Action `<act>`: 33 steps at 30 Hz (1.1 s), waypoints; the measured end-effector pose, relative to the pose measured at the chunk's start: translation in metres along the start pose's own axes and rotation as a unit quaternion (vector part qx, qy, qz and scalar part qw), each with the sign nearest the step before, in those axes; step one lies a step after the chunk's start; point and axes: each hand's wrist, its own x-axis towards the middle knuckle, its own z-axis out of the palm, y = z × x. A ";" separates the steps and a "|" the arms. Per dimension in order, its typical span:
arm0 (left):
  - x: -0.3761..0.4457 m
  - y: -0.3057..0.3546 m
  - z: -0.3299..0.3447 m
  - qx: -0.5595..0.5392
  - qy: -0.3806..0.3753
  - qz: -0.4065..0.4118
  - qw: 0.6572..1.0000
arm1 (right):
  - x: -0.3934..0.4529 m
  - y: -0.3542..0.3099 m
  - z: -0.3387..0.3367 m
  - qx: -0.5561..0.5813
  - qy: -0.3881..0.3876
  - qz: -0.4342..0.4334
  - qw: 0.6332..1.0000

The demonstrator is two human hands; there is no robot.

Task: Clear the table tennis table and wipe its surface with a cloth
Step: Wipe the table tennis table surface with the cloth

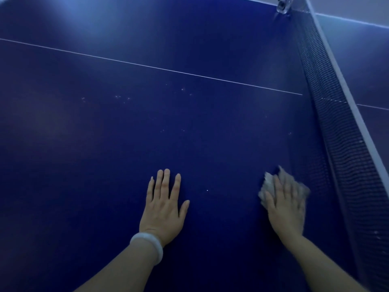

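The dark blue table tennis table (126, 133) fills the view, with a thin white centre line running across it. My left hand (165, 205) lies flat on the surface with fingers straight and spread, a pale bangle on its wrist. My right hand (286, 205) presses flat on a small grey cloth (271, 184) on the table, close to the net. The cloth shows beyond the fingertips and beside the thumb; the rest is hidden under the hand. The right hand looks slightly blurred.
The dark net (341, 148) with its white top band runs diagonally along the right side. Its metal clamp (283, 5) sits at the far edge. Faint pale specks (126, 98) dot the surface ahead of my hands.
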 end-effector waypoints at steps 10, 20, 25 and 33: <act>-0.001 -0.001 0.001 -0.006 0.012 0.016 1.000 | -0.020 -0.141 0.030 -0.042 -0.003 -0.113 0.993; -0.002 -0.004 0.003 -0.012 0.011 0.014 1.000 | -0.013 -0.145 0.029 -0.007 0.006 -0.092 0.996; -0.001 -0.005 0.004 -0.012 0.009 0.012 1.000 | -0.009 -0.065 0.018 -0.074 0.067 -0.100 0.990; -0.001 -0.004 0.002 0.003 -0.002 0.000 1.000 | 0.005 -0.070 0.011 0.017 0.041 0.009 0.999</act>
